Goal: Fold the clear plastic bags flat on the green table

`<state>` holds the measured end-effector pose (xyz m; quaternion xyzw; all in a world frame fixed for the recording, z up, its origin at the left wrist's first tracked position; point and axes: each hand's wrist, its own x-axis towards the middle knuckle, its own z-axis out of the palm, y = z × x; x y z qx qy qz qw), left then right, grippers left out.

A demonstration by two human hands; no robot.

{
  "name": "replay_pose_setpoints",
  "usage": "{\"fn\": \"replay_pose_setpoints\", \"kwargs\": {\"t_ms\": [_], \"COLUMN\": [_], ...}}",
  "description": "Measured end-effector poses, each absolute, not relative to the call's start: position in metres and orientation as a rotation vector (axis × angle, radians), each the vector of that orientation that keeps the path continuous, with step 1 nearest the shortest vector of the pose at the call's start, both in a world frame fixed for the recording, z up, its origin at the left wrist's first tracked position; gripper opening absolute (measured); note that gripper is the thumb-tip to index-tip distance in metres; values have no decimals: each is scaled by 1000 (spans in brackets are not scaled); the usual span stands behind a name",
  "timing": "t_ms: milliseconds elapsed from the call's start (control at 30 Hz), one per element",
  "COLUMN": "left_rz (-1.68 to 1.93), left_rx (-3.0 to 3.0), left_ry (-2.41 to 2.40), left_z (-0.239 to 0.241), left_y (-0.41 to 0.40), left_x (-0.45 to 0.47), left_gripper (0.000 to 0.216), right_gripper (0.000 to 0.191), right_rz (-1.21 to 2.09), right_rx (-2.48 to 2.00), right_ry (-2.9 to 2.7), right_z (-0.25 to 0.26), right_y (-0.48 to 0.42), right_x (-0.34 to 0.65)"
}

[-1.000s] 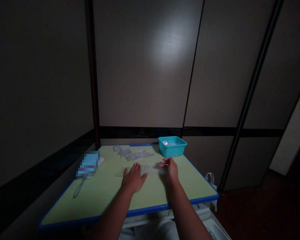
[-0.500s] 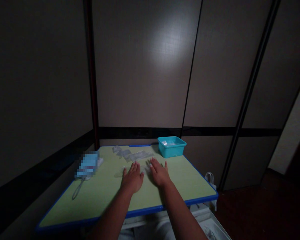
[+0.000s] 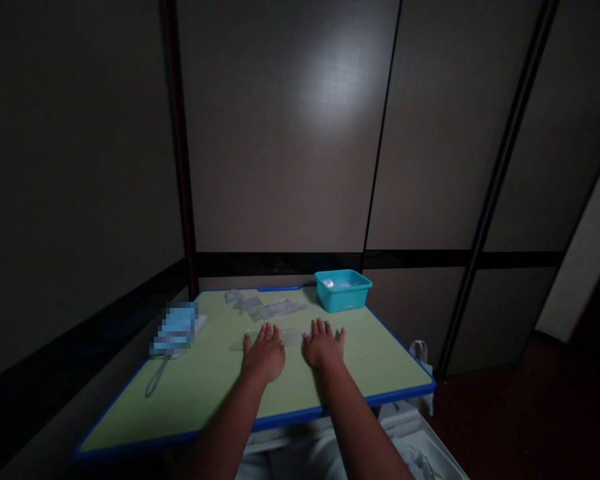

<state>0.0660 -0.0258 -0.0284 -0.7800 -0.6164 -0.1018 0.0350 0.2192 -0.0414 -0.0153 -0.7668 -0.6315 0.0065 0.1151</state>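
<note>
A clear plastic bag [image 3: 293, 337] lies flat on the pale green table [image 3: 200, 393]. Its left part is under my left hand [image 3: 265, 353], which rests palm down with the fingers spread. At the bag's right end lies my right hand [image 3: 325, 343], also palm down, thumb and fingers apart. Neither hand grips anything. Beyond my hands, several more clear plastic bags [image 3: 280, 309] form an uneven, partly overlapping row across the back of the table.
A turquoise basket [image 3: 344, 300] with clear, shiny contents stands at the back right corner. On the left edge lies a blurred-out blue item [image 3: 176, 328] with a strap [image 3: 156, 380]. Cabinet panels [image 3: 280, 133] rise behind the table. Below its front edge is an open white drawer [image 3: 420, 433].
My right hand has slid to the right along the bag, away from my left hand, uncovering more of it. My left hand has stayed nearly in place.
</note>
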Motion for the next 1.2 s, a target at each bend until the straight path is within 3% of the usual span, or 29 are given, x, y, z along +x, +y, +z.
{"fn": "replay_pose_setpoints", "kwargs": {"t_ms": [1200], "left_rz": [-306], "left_rx": [-2403], "left_ry": [-1902], "left_z": [-28], "left_y": [-25], "left_x": [65], "left_gripper": [55], "right_gripper": [58], "right_rz": [71], "right_rx": [-2275], "right_ry": [-1839], "right_z": [-19], "right_y": [-37], "right_x": [221]}}
